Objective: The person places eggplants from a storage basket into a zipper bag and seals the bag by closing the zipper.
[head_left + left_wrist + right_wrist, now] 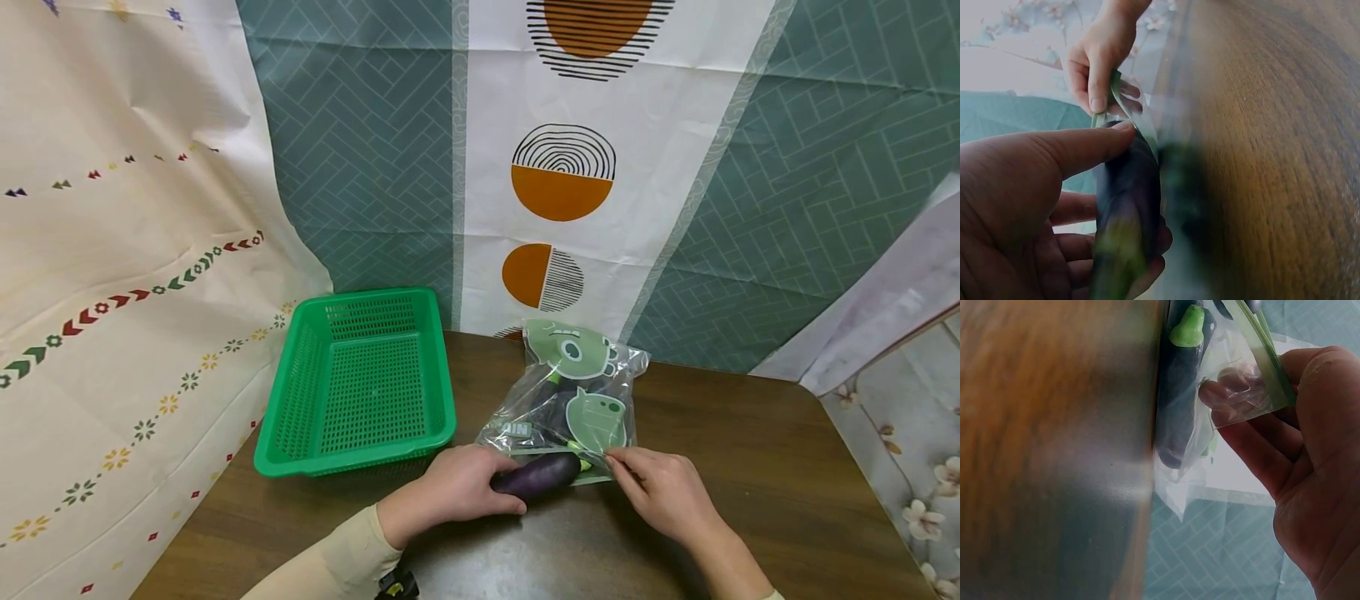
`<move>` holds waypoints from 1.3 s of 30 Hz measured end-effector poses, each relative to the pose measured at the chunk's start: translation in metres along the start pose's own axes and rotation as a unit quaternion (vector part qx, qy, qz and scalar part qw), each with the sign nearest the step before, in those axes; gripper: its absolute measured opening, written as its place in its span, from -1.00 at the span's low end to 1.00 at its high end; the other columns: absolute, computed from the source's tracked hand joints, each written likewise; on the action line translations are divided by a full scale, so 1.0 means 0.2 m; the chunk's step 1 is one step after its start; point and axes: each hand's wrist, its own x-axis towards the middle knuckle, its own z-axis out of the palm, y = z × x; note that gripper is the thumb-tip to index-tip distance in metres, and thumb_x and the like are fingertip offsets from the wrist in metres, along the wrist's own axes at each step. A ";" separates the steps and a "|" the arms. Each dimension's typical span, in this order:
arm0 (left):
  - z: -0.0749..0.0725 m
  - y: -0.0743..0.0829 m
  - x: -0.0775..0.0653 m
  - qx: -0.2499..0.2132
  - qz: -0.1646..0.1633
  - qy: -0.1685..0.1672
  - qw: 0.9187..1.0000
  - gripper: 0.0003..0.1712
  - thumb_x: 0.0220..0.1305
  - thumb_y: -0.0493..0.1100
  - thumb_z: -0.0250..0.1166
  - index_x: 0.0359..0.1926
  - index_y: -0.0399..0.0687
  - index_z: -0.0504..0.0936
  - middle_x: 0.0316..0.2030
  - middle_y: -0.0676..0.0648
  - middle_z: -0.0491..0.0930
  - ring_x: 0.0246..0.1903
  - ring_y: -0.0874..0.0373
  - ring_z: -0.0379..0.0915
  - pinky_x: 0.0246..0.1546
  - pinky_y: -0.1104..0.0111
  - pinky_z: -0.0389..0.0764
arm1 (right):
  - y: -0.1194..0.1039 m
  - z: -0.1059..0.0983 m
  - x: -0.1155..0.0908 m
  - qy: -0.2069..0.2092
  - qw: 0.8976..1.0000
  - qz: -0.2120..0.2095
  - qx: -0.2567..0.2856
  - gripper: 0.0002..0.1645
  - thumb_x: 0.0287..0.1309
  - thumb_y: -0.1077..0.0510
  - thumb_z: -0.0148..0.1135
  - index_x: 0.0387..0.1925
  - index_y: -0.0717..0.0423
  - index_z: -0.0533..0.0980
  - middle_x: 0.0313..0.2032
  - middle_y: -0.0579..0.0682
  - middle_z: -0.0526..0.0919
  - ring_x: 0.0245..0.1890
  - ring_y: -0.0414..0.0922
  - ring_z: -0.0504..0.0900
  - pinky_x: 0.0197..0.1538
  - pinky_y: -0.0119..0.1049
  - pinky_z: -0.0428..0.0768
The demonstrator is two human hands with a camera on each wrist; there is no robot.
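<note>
A dark purple eggplant [542, 476] lies in my left hand [467, 485], thumb on one side and fingers curled round the other. Its tip is at the mouth of a clear zip bag [517, 408] printed with green cartoon faces. My right hand [663, 490] pinches the bag's green-edged opening at its right corner. Inside the bag, dark eggplants with bright green caps show through the plastic; one such eggplant [1179, 400] appears in the right wrist view. In the left wrist view the held eggplant [1129, 187] points toward the bag's opening, its green stem end near the camera.
A green perforated plastic basket [447, 400] stands left of the bag on the brown wooden table [720, 417]. Patterned cloth [390, 167] hangs behind the table's far edge, and a cream embroidered cloth [150, 292] hangs at the left.
</note>
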 end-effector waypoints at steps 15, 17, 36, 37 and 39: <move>0.00 0.01 0.00 -0.011 -0.037 -0.006 0.999 -0.61 0.14 0.33 0.63 -0.34 0.24 0.74 -0.55 0.26 0.48 -0.53 0.28 0.38 -0.58 0.30 0.35 | -0.01 -0.01 0.01 -0.012 1.000 0.016 0.005 -0.75 0.11 0.31 0.65 -0.18 0.00 0.84 -0.30 -0.19 0.86 -0.42 -0.35 0.75 -0.35 -0.32 0.75; 0.00 0.01 0.00 -0.016 -0.039 -0.008 0.999 -0.62 0.15 0.32 0.62 -0.35 0.22 0.74 -0.56 0.26 0.48 -0.54 0.28 0.37 -0.58 0.32 0.35 | -0.01 -0.01 0.01 -0.011 1.000 0.014 0.003 -0.75 0.10 0.31 0.65 -0.18 0.00 0.84 -0.30 -0.19 0.86 -0.42 -0.34 0.76 -0.36 -0.31 0.75; -0.01 0.03 -0.01 -0.047 -0.076 0.018 0.996 -0.41 0.28 0.24 0.50 -0.69 0.12 0.45 -0.72 0.16 0.40 -0.69 0.24 0.30 -0.64 0.34 0.28 | -0.01 0.00 0.00 -0.002 1.000 -0.001 0.007 -0.72 0.07 0.33 0.64 -0.17 0.01 0.85 -0.28 -0.17 0.87 -0.40 -0.30 0.80 -0.36 -0.29 0.76; -0.01 0.03 -0.01 -0.047 -0.080 0.020 0.995 -0.41 0.29 0.24 0.49 -0.69 0.12 0.45 -0.72 0.15 0.41 -0.69 0.23 0.31 -0.64 0.33 0.30 | -0.01 0.00 0.00 -0.001 1.000 -0.002 0.007 -0.71 0.06 0.34 0.64 -0.17 0.01 0.85 -0.28 -0.16 0.88 -0.39 -0.30 0.80 -0.36 -0.28 0.76; -0.02 0.03 -0.01 -0.047 -0.088 0.023 0.995 -0.41 0.31 0.25 0.48 -0.68 0.11 0.46 -0.71 0.13 0.43 -0.68 0.22 0.33 -0.63 0.31 0.33 | -0.01 0.00 0.00 0.000 1.000 -0.004 0.006 -0.71 0.05 0.34 0.64 -0.17 0.01 0.85 -0.28 -0.16 0.88 -0.39 -0.29 0.81 -0.36 -0.27 0.76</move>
